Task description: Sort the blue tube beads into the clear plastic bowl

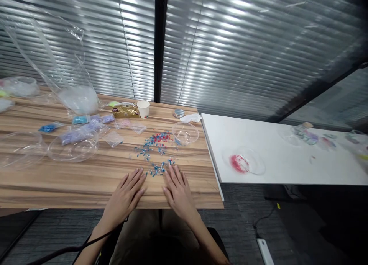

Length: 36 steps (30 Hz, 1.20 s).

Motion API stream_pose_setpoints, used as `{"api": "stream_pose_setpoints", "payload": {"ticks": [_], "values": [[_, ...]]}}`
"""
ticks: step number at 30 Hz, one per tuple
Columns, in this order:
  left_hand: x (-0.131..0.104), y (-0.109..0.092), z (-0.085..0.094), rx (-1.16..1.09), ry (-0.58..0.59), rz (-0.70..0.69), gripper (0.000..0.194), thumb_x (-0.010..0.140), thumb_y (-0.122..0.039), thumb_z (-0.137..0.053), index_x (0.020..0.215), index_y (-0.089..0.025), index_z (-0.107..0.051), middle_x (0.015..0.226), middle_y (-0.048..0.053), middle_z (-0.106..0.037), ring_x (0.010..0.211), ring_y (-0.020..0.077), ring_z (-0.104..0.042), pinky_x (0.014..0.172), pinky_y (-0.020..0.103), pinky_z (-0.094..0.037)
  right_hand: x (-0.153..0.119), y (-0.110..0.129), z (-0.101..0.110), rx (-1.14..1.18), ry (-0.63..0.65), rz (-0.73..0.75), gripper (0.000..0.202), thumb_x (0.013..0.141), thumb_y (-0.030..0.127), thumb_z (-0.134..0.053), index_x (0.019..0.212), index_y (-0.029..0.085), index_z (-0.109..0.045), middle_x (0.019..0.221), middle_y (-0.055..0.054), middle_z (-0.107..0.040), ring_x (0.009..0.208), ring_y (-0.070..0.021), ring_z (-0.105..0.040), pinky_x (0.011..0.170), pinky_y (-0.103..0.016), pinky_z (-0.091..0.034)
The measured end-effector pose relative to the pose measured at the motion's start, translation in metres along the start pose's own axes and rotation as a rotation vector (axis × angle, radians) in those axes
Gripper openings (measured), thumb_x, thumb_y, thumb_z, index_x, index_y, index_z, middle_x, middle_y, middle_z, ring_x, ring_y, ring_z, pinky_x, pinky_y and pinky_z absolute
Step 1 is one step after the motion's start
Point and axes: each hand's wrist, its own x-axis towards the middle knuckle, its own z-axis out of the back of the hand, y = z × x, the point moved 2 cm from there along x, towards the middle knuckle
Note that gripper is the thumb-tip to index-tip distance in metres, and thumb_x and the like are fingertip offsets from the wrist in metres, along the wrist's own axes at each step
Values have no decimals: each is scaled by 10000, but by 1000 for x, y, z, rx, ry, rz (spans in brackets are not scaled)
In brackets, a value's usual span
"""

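The left hand (125, 196) is lying palm-down at bottom centre, fingers slightly spread, holding nothing. Small blue and red capsules (158, 169) are lying loose around mid-frame, the nearest just beside the fingertips; a light, low touch would probably keep them from rolling. The right hand (179, 192) is resting equally flat, gripping nothing. Beneath slatted blinds (215, 58), a wood-grain table (71, 184) is filling the left, a white table (276, 173) the right.

Wood-grain table (63, 180) set just beside white table (287, 167), at right. Grey horizontal blinds (230, 66) hung beyond both, divided by dark vertical post (160, 46). Light reflected in bright streaks across blinds. Dark grey floor (66, 228) partly covered by tables.
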Motion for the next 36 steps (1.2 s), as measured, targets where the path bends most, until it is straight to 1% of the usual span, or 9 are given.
{"api": "stream_pose_setpoints", "payload": {"ticks": [3,7,11,15,17,20,24,31,36], "values": [[0,1,-1,-15,-4,18,519,1000,-408,-306,1462,-177,-350,1494,112,-367,1398,240,-311,1135,442,-264,5,7,0,22,27,60,532,983,313,-394,1489,212,-267,1538,-42,-277,1451,-245,-146,1140,-528,-235],[-1,2,-4,-13,-1,18,520,996,-404,-311,1456,-166,-363,1476,110,-400,1387,242,-334,1133,438,-268,8,10,-5,38,50,87,540,991,338,-377,1493,189,-246,1532,-50,-287,1451,-238,-146,1145,-548,-209],[3,3,-10,6,13,38,518,997,-387,-310,1459,-157,-351,1482,107,-393,1398,239,-311,1140,435,-250,6,9,-5,33,37,72,530,991,330,-374,1484,164,-273,1532,-70,-284,1448,-240,-159,1148,-546,-204],[11,1,-11,5,-23,80,533,1000,-380,-289,1462,-118,-329,1496,148,-358,1416,257,-264,1133,472,-249,-2,3,-5,4,4,13,538,979,328,-408,1478,162,-294,1525,-90,-300,1446,-263,-163,1137,-560,-220],[14,-3,-9,-8,-27,65,525,1002,-362,-294,1474,-132,-305,1507,144,-340,1423,254,-246,1138,475,-235,-7,-3,-5,-20,-9,-29,546,977,320,-406,1481,146,-287,1531,-107,-280,1448,-278,-149,1131,-558,-231],[14,-9,-4,-17,0,-2,525,999,-348,-327,1491,-173,-269,1516,111,-333,1427,247,-234,1153,479,-194,-11,-8,-7,-43,-21,-70,562,977,317,-394,1486,116,-264,1539,-134,-250,1448,-293,-137,1130,-553,-232],[16,-11,-4,2,26,-31,560,984,-381,-373,1493,-174,-263,1528,104,-309,1436,256,-203,1158,490,-167,-6,-4,-8,-52,-3,-55,588,973,294,-384,1500,99,-210,1549,-129,-216,1450,-300,-121,1125,-552,-242],[19,-10,-10,38,43,-20,583,977,-407,-389,1496,-175,-259,1548,106,-258,1443,257,-175,1158,484,-163,15,18,-11,6,57,54,569,986,353,-374,1508,205,-203,1582,-40,-115,1459,-292,-45,1145,-578,-157],[18,-9,-8,23,45,-33,568,980,-383,-384,1496,-181,-258,1546,98,-265,1444,254,-173,1153,485,-191,18,21,-15,25,64,41,557,991,379,-359,1503,205,-224,1583,-37,-101,1457,-310,-31,1139,-604,-137]]}}
